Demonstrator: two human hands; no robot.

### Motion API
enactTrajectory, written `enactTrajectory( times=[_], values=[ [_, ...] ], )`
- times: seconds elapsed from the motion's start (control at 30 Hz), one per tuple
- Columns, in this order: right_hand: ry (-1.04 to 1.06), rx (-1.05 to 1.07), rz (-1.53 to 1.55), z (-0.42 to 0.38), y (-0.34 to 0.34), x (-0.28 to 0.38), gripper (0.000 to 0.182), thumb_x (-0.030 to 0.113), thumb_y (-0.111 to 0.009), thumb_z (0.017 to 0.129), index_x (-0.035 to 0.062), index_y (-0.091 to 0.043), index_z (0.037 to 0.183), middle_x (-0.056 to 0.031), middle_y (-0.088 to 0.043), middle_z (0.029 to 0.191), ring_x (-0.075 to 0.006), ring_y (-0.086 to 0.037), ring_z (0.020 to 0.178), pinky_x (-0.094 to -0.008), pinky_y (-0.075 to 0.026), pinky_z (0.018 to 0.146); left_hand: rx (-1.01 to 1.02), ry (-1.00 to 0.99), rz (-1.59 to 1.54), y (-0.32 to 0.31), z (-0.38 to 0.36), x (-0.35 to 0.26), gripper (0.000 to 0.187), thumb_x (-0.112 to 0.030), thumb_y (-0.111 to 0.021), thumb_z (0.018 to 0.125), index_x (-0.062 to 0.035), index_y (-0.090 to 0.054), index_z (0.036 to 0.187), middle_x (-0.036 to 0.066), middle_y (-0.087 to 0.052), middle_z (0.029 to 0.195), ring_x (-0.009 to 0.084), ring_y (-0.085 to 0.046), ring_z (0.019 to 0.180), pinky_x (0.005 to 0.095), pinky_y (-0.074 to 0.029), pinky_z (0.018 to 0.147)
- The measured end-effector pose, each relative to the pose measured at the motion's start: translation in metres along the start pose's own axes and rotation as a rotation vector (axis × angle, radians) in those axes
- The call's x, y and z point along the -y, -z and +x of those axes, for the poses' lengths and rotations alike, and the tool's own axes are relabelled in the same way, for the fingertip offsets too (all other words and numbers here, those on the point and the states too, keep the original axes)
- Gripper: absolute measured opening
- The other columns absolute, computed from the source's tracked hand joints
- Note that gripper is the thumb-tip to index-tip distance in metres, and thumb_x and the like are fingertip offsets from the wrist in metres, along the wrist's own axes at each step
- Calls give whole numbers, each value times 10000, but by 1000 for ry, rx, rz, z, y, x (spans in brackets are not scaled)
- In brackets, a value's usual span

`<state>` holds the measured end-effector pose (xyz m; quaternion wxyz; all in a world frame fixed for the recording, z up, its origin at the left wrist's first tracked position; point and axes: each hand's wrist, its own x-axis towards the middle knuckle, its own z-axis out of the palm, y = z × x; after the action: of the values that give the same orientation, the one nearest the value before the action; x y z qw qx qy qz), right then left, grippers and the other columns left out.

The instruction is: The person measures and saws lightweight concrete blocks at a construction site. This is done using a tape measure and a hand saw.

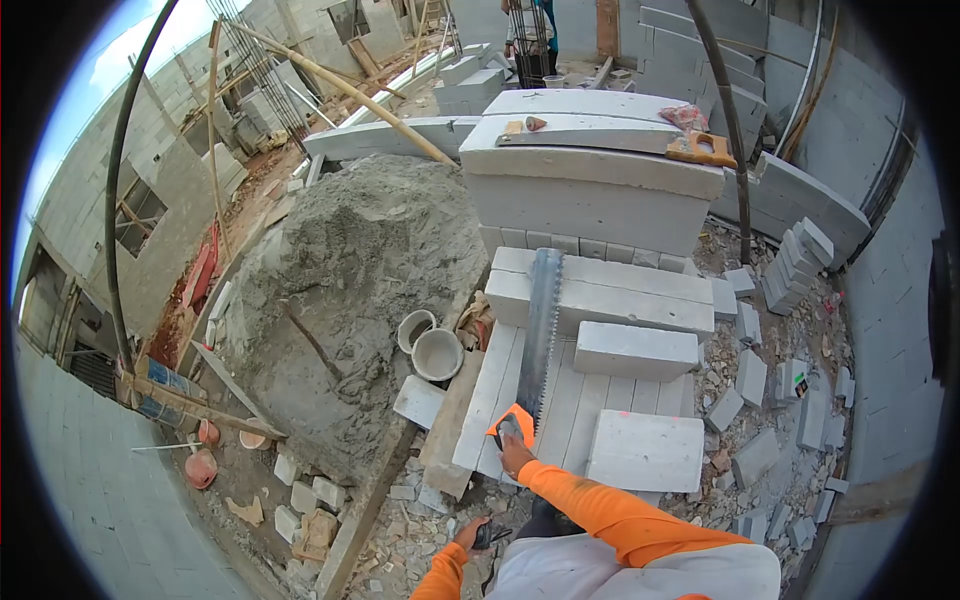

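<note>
We are looking down at a bed of pale blocks (560, 400) lying flat on the rubble-strewn ground (760, 470). A long saw (540, 330) is lying across the blocks, blade pointing away from us. Two loose blocks (645, 450) are sitting on top, and a mortar heap (350, 270) is spreading over the ground beside them.

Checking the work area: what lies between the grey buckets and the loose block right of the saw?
In the head view, between the buckets and the block lie flat white slabs and the saw.
</note>
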<state>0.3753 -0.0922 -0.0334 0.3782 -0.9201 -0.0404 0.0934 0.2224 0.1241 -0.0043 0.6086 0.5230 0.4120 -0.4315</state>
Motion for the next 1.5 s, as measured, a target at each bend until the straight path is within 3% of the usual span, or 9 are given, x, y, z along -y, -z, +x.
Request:
enactTrajectory(
  times=[0.17,0.33,0.4,0.67,0.9,0.97,1.2,1.43,1.5],
  values=[
    [-386,82,50,29,-32,27,617,70,-482,957,-36,-209,1500,-295,-305,1538,-459,-384,1395,-499,-377,1131,-102,-175,44,34,-11,1,336,-351,-750,849,-110,-623,1047,24,-598,848,176,-625,709,406,-572,620],
    [-678,-313,602,37,-41,16,484,211,-535,1003,-67,-376,1366,-308,-490,1386,-430,-479,1323,-450,-393,1119,-498,-463,544,60,28,-8,675,-366,-876,687,48,-564,1120,173,-635,1079,273,-663,938,444,-550,792],
    [-321,-341,352,0,-28,20,495,238,-618,972,-62,-423,1314,-281,-547,1285,-410,-554,1217,-457,-440,1043,-685,-599,758,59,42,-19,859,-394,-927,584,62,-516,1186,220,-620,1138,369,-619,1058,460,-505,903],
    [-206,-756,427,-112,109,75,413,299,-730,917,-13,-559,1126,-183,-642,865,-366,-661,781,-422,-524,715,-425,-1043,1170,-49,79,-136,861,-290,-917,642,-55,-479,1345,196,-460,1347,393,-428,1295,491,-426,1056],
    [-106,-973,122,-274,152,3,432,401,-679,958,-21,-600,1006,-98,-575,781,-243,-567,645,-371,-470,616,-87,-1319,1440,-182,121,-198,878,-247,-903,657,-73,-472,1401,148,-467,1391,367,-430,1314,455,-425,1085],
    [-329,-1172,184,-305,163,24,497,456,-673,954,-33,-599,1005,-86,-600,817,-210,-580,695,-356,-489,656,-52,-1298,1433,-213,121,-208,858,-242,-895,675,-65,-473,1401,149,-470,1388,366,-427,1315,439,-407,1109],
    [-665,-1477,67,-419,143,34,536,371,-656,972,-101,-617,1224,-192,-697,1091,-252,-685,957,-352,-535,862,-346,-1081,1432,-270,127,-207,884,-287,-879,739,-48,-423,1458,129,-405,1469,329,-347,1406,452,-384,1140],
    [-892,-1432,231,-488,104,33,326,251,-609,1004,-64,-683,1051,-49,-597,720,-132,-528,639,-317,-442,599,-579,-1499,1382,-266,153,-172,772,-342,-797,830,-19,-447,1438,157,-461,1461,354,-419,1360,476,-336,1158],
    [-852,-1397,242,-506,94,9,303,238,-621,1003,-57,-685,1026,-32,-581,676,-114,-520,607,-301,-438,580,-469,-1362,1190,-287,137,-133,886,-583,-729,821,-10,-450,1437,218,-481,1439,395,-442,1360,515,-344,1145]
  ],
)
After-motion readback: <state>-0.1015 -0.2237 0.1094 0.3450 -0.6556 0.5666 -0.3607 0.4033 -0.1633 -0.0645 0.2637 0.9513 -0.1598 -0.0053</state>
